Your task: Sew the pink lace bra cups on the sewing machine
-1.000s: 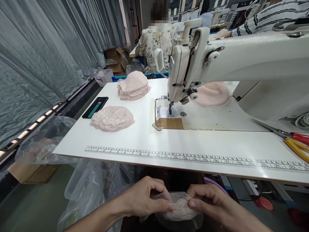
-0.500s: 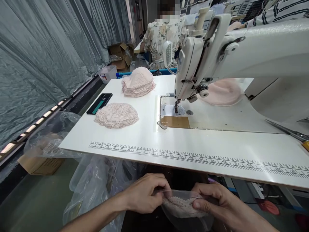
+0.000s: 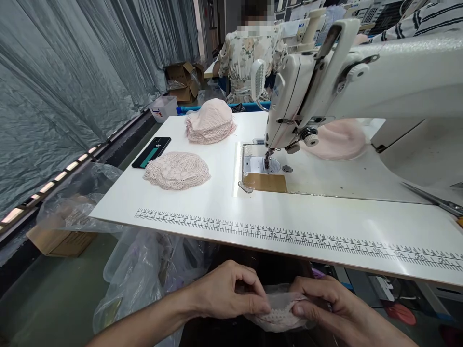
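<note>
Below the table's front edge, my left hand (image 3: 235, 291) and my right hand (image 3: 325, 303) hold a pale pink piece of lace and sheer fabric (image 3: 278, 315) between them. Thumb and fingers of my left hand pinch its left side. My right thumb presses on its right side, with the fingers behind. Part of the fabric is hidden by the hands. On the table lies a flat pink lace piece (image 3: 177, 171), and behind it a stack of pale pink cup-shaped pieces (image 3: 211, 123).
A white sewing machine (image 3: 300, 101) stands on the white table (image 3: 217, 202), which has a printed ruler scale. Scissors (image 3: 432, 197) lie at the right, a black phone (image 3: 151, 152) at the left. Plastic bags (image 3: 137, 274) hang below. A person (image 3: 249, 58) sits beyond the table.
My left thumb has come down onto the fabric's top, and the left hand has shifted slightly right. The sheer part that hung down is now gathered up. The view has shifted slightly.
</note>
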`<state>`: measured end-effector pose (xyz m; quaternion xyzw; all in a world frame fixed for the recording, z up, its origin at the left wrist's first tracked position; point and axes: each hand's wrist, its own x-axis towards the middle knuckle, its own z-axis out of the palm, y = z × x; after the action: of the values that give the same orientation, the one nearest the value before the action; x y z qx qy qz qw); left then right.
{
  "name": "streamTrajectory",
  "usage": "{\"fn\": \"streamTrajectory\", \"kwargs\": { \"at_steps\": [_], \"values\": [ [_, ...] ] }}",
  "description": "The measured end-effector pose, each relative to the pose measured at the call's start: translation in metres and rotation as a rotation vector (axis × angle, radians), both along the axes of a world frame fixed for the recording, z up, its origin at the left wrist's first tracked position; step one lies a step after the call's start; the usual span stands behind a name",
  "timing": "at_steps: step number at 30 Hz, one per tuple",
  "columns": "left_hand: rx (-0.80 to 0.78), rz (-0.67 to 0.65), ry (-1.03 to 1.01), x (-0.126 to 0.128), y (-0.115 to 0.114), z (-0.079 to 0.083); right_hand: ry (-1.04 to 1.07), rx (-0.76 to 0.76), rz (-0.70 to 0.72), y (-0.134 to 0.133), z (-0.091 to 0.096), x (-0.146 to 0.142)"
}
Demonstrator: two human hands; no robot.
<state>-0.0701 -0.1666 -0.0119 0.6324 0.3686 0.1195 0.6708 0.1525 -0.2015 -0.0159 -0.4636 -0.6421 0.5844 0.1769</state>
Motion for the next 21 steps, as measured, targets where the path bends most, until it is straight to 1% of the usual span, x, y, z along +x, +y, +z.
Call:
{"fn": "streamTrajectory", "kwargs": {
  "at_steps": [2,3,7,9,11,14,16,18,21],
  "values": [
    [0.02,0.025,-0.053,0.001,0.0,-0.002,0.01,-0.004,0.007,0.0,-0.002,0.0],
    [-0.004,0.038,-0.081,0.001,0.001,-0.002,0.019,-0.012,0.013,0.0,-0.002,0.0],
    [-0.227,0.072,-0.118,0.002,0.002,-0.004,0.044,-0.057,0.032,0.0,-0.005,0.0],
    [-0.275,0.094,-0.088,0.003,0.002,-0.005,0.034,-0.055,0.031,0.0,-0.007,0.0],
    [-0.243,0.103,-0.033,0.005,0.001,-0.004,0.01,-0.036,0.031,-0.001,-0.009,-0.002],
    [-0.121,0.095,0.059,0.01,0.0,-0.001,-0.036,-0.006,0.028,-0.002,-0.011,-0.004],
    [-0.069,0.107,0.075,0.012,0.0,-0.001,-0.042,0.001,0.03,-0.002,-0.012,-0.005],
    [-0.067,0.128,0.084,0.014,-0.001,-0.002,-0.038,0.001,0.037,-0.002,-0.013,-0.005],
    [-0.099,0.155,0.092,0.013,-0.001,-0.006,-0.09,0.019,0.028,-0.002,-0.015,-0.004]
  ]
}}
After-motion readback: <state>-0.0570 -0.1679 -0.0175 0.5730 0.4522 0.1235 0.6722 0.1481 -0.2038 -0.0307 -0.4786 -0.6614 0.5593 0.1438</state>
